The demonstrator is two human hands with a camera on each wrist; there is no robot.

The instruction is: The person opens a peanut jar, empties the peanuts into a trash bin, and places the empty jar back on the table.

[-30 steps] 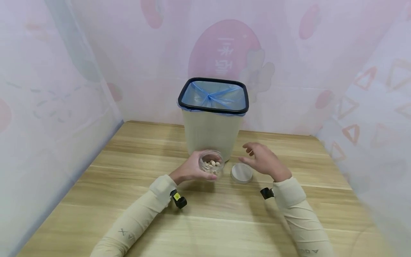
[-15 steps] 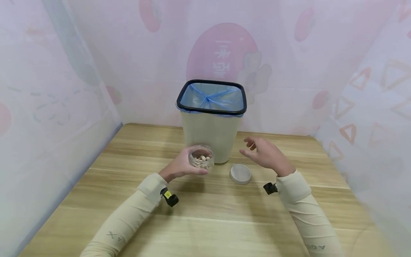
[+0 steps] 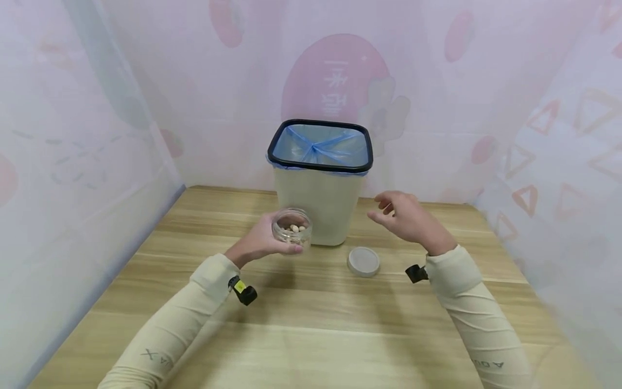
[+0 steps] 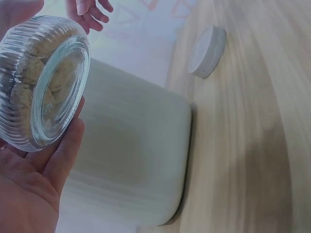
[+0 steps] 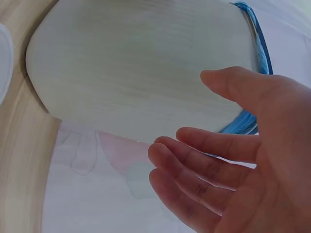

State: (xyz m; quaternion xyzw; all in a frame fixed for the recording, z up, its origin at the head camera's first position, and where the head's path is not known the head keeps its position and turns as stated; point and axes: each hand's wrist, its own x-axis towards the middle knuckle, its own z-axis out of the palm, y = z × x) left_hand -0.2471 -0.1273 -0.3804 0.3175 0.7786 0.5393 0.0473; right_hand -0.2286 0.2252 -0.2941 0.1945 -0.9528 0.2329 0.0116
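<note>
My left hand (image 3: 262, 237) grips a clear glass jar (image 3: 292, 229) by its side, off the table and in front of the bin. Several pale, nut-like pieces (image 3: 295, 229) lie inside the jar, whose mouth has no lid on it. In the left wrist view the ribbed glass and round base of the jar (image 4: 60, 92) show. To the right, my right hand (image 3: 405, 219) hovers with relaxed, slightly bent fingers and holds nothing. A round whitish lid (image 3: 363, 261) lies flat on the table between the hands, nearest to the right one.
A cream trash bin (image 3: 318, 200) stands at the table's back middle. Its black rim (image 3: 320, 168) holds down a blue bag (image 3: 316, 148) that lines it. Printed cloth walls (image 3: 204, 97) enclose the wooden table (image 3: 311, 335) at the back and both sides.
The left hand has carried the jar to the left and slightly upward, away from the lid. My right hand has risen a little and shifted right. The lid stays on the table.
</note>
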